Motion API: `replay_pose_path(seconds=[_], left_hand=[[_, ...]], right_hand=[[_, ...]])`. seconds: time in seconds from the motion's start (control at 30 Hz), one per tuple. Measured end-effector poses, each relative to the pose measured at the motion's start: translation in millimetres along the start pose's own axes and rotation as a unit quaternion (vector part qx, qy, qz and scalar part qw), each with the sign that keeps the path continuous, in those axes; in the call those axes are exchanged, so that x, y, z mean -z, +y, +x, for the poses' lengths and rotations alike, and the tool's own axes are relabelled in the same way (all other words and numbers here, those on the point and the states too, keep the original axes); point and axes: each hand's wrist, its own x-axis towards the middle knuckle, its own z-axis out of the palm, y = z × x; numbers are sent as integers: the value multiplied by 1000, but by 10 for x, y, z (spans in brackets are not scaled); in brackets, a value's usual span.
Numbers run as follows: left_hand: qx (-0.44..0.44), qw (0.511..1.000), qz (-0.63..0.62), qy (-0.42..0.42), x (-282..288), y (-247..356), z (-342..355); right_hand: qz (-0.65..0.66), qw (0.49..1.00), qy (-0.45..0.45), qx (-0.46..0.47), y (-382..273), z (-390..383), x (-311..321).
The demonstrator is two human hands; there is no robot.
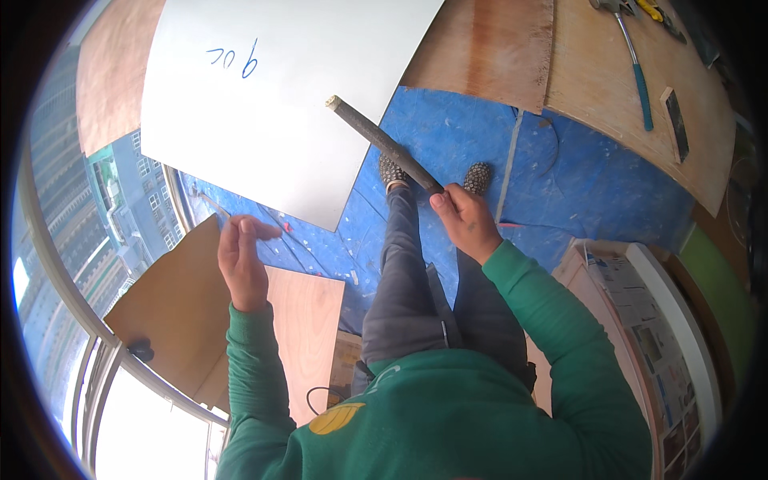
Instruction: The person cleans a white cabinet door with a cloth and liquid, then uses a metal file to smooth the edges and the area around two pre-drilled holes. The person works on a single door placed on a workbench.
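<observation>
Green sleeves (560, 328) cover both forearms. The right hand (470, 222) is closed around the near end of a dark round stick (386, 146), with the thumb against its surface. The left hand (242, 262) is apart from the stick, fingers bent; whether it holds anything cannot be determined. The stick slants forward and leftward, its pale end face overlapping a white panel (264, 128) in view; contact is not determinable. Blue sheeting (448, 112) covers the floor. Farther off, at upper right, a plywood sheet (592, 72) supports a teal-handled hammer (634, 64).
</observation>
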Motion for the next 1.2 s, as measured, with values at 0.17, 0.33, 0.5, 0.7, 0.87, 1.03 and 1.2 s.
replay_pose_path(seconds=[0.17, 0.33, 0.5, 0.7, 0.87, 1.03, 1.2], left_hand=[[-355, 927, 119, -6, -391, 453, 1541], [-299, 902, 312, 13, -788, 843, 2576], [-331, 837, 432, 55, -1091, 766, 2757], [-294, 829, 474, 48, -1133, 834, 2739], [-303, 836, 456, 39, -1162, 790, 2741], [-306, 833, 459, 38, -1119, 791, 2737], [-303, 832, 462, 35, -1123, 824, 2712]], right_hand=[[-37, 998, 18, 43, -34, -81, -273], [32, 999, -20, 16, 134, -224, -605], [69, 998, 10, -3, 82, -164, -622], [81, 996, 24, -12, 163, -58, -586], [56, 996, 49, -58, 208, -372, -825], [82, 994, 52, -50, 281, -518, -1059], [134, 987, 69, -64, 159, -175, -997]])
